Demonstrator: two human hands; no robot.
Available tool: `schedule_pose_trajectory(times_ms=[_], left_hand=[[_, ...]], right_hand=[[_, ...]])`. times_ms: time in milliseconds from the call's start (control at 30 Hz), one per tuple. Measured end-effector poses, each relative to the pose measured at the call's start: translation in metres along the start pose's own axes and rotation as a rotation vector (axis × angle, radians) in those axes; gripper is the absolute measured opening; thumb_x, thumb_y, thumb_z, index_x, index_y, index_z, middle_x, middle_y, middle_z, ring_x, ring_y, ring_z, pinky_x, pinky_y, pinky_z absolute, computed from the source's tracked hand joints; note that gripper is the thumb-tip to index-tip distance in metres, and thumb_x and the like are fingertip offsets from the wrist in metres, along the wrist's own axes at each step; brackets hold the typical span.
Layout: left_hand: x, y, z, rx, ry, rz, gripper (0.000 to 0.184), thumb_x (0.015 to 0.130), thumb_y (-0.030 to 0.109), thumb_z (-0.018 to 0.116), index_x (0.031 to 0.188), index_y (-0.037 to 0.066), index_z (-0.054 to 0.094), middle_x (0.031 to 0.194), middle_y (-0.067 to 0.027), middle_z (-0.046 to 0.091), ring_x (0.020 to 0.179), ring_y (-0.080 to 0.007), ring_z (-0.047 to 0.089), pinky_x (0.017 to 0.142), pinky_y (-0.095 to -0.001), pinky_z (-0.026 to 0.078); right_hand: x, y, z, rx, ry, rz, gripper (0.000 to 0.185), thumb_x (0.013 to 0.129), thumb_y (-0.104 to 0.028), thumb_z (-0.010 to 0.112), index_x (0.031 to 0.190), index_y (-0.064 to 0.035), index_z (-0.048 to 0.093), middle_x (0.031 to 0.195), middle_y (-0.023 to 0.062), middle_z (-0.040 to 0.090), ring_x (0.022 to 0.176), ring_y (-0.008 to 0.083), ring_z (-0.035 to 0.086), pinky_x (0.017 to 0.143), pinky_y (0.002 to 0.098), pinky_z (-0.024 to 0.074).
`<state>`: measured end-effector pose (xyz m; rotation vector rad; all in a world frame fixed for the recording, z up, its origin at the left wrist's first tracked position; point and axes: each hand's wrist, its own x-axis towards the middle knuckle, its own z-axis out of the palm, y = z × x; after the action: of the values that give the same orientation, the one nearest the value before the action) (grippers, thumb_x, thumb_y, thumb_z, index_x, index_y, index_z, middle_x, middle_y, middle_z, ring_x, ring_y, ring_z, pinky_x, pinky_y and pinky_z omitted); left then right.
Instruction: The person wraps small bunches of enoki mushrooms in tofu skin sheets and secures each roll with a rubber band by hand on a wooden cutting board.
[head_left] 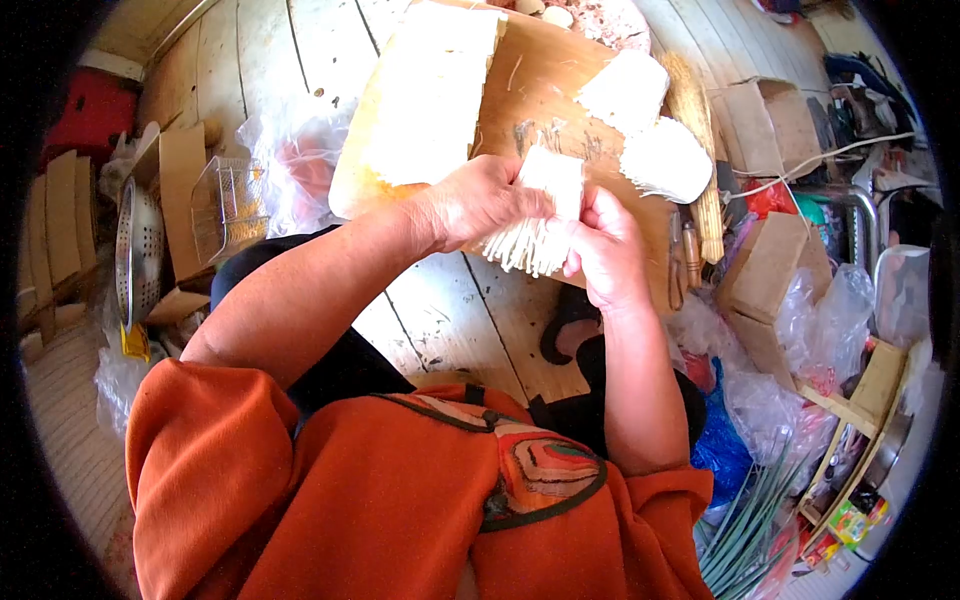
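Observation:
My left hand point(482, 203) and my right hand point(608, 245) meet over the near edge of a wooden board point(540, 60). Between them they grip a bundle of white noodles point(553, 178), flat and folded at the top, with loose cut strands hanging at the bottom. Fingers of both hands are closed on its sides. A wide folded sheet of pale dough point(430, 100) lies on the board to the left. Two more white folded bundles, an upper one point(625, 90) and a lower one point(665, 160), rest at the board's right.
A straw whisk broom point(690, 105) lies along the board's right edge, near wooden-handled tools point(691, 253). Cardboard boxes point(775, 265), plastic bags and green onions point(755, 535) crowd the right. A wire basket point(230, 205) and a metal colander point(137, 255) stand at the left.

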<state>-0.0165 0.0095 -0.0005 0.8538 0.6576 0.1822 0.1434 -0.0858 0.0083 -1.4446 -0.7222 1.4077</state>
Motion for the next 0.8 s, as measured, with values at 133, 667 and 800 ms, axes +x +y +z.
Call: schedule_pose_trajectory(times_ms=[133,667,800], left_hand=[[0.001,-0.002,-0.006,0.25,0.078,0.103,0.039,0.087,0.028,0.065,0.112,-0.002,0.059,0.096,-0.0107,0.066,0.089,-0.0171,0.064,0.081,-0.0321,0.051],[-0.005,0.043,-0.04,-0.013,0.376,0.245,0.029,0.081,0.021,0.053,0.1,-0.002,0.057,0.087,-0.0151,0.065,0.075,-0.0242,0.065,0.068,-0.036,0.055],[-0.018,0.053,-0.02,-0.401,0.234,0.221,0.022,0.079,0.014,0.05,0.094,-0.002,0.054,0.087,-0.0175,0.064,0.071,-0.0267,0.065,0.067,-0.0418,0.055]], right_hand=[[0.001,-0.004,0.004,-0.073,0.031,0.048,0.021,0.081,-0.003,0.063,0.101,-0.002,0.056,0.08,0.004,0.063,0.052,0.0056,0.053,0.041,0.0187,0.0406],[0.019,0.062,-0.005,-0.35,0.15,0.231,0.018,0.071,-0.004,0.064,0.087,0.0002,0.058,0.069,0.0076,0.06,0.049,0.014,0.056,0.041,0.0302,0.0442],[0.018,0.073,0.007,-0.328,0.189,0.269,0.019,0.074,-0.01,0.068,0.088,-0.0004,0.059,0.069,0.0083,0.061,0.049,0.016,0.058,0.042,0.0305,0.0461]])
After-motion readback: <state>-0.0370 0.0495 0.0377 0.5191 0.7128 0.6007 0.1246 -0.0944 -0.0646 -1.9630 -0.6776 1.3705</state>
